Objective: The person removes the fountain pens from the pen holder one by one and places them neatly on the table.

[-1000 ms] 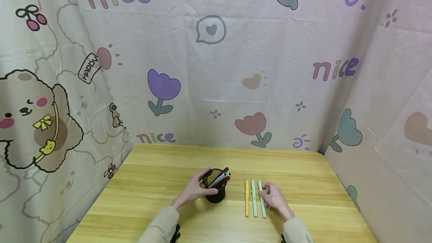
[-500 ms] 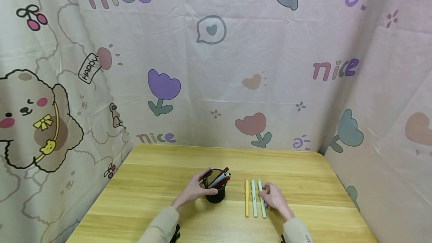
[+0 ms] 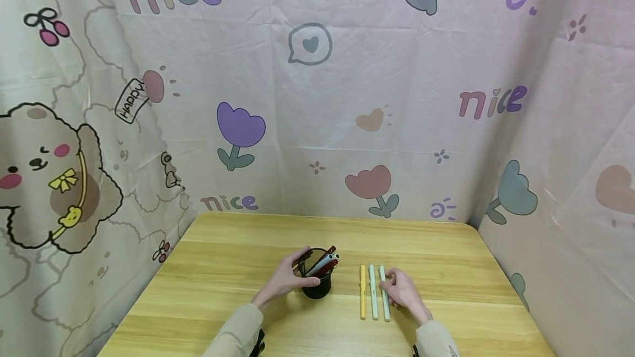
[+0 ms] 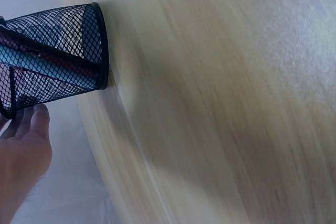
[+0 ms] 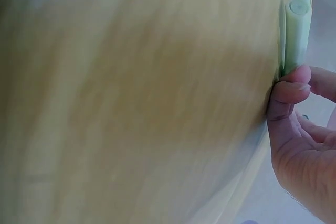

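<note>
A black mesh pen holder (image 3: 316, 286) stands on the wooden table, with several pens (image 3: 324, 264) leaning inside it, some dark red, one light blue. My left hand (image 3: 285, 275) grips it from the left, thumb across the near side and fingers round the far side. In the left wrist view the mesh wall (image 4: 58, 56) shows pens through it. To the right lie a yellow pen (image 3: 362, 292) and a pale green pen (image 3: 373, 292), side by side. Beyond them my right hand (image 3: 403, 291) pinches another pale green pen (image 5: 297, 38), which lies roughly parallel to them.
The light wooden table (image 3: 238, 247) reaches back to a patterned curtain (image 3: 317, 98), which also hangs along both sides. Beige sleeves (image 3: 238, 329) cover the forearms. Between the pen holder and the yellow pen is a narrow strip of tabletop.
</note>
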Tool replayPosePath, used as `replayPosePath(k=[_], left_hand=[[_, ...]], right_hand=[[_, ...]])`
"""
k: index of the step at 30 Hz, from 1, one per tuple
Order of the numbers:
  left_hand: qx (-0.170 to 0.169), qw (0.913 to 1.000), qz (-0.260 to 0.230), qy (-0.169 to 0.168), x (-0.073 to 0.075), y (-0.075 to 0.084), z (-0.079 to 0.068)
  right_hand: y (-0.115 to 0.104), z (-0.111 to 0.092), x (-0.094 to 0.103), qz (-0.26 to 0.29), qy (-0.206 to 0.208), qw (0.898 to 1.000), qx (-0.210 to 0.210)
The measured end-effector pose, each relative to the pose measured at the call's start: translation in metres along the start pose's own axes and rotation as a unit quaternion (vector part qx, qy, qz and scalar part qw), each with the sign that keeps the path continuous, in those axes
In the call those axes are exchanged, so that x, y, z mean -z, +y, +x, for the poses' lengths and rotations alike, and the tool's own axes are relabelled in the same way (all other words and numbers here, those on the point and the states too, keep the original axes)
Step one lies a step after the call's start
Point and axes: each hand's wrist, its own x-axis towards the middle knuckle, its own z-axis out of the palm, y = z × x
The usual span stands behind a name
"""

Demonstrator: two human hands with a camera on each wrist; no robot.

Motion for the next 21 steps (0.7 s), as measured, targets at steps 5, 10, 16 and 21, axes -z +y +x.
replayPosePath(k=[5, 10, 16, 21], left_hand=[[0.000, 1.0000, 0.001, 0.000, 0.000, 0.000, 0.000], [0.002, 0.9999, -0.010, -0.003, -0.001, -0.001, 0.001], [0.003, 0.9999, -0.015, -0.001, 0.000, -0.001, 0.000], [0.004, 1.0000, -0.005, 0.002, -0.001, -0.001, 0.001]], right_hand=[[0.000, -0.002, 0.001, 0.003, 0.002, 1.000, 0.003], [-0.001, -0.004, 0.001, 0.015, 0.002, 1.000, 0.011], [-0.005, -0.005, 0.001, 0.011, 0.034, 0.998, 0.041], [-0.011, -0.004, -0.002, 0.023, 0.067, 0.995, 0.076]])
